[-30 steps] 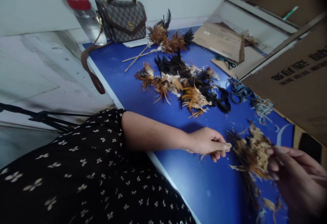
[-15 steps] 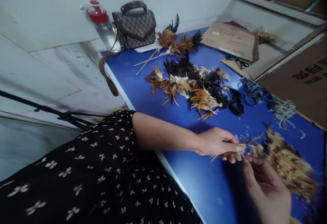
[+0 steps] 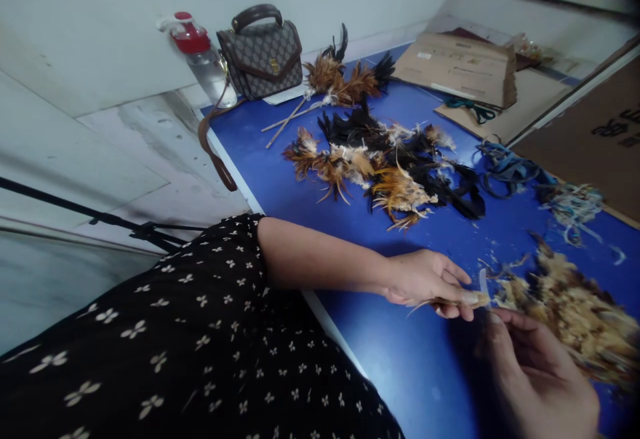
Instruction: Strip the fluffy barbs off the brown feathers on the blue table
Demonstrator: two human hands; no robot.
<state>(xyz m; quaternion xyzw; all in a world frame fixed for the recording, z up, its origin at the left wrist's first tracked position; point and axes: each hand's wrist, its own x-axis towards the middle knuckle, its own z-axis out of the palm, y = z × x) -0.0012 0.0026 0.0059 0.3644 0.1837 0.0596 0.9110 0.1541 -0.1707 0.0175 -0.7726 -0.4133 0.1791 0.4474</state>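
Note:
My left hand (image 3: 440, 287) pinches a small light-brown feather bundle (image 3: 479, 299) between thumb and fingers over the blue table; thin quills stick out below the palm. Just to the right, my right hand (image 3: 537, 352) has thumb and forefinger pressed together on the lower end of a thin whitish strip (image 3: 483, 282), which stands up beside the bundle's tip. Beyond my right hand lies a pile of tan and brown feathers (image 3: 575, 305). Farther back are clusters of orange-brown feathers (image 3: 400, 192) and black feathers (image 3: 355, 129).
At the back stand a handbag (image 3: 265, 55) and a red-capped bottle (image 3: 203, 59), near feather bunches on sticks (image 3: 345, 82). Flattened cardboard (image 3: 455, 69), blue strips (image 3: 510, 165) and pale tangled strands (image 3: 575, 209) lie right. A black tripod leg (image 3: 50, 199) is at left.
My right hand has moved slightly right and down, a little farther from my left hand. The whitish strip now shows more clearly between them. The view has shifted slightly.

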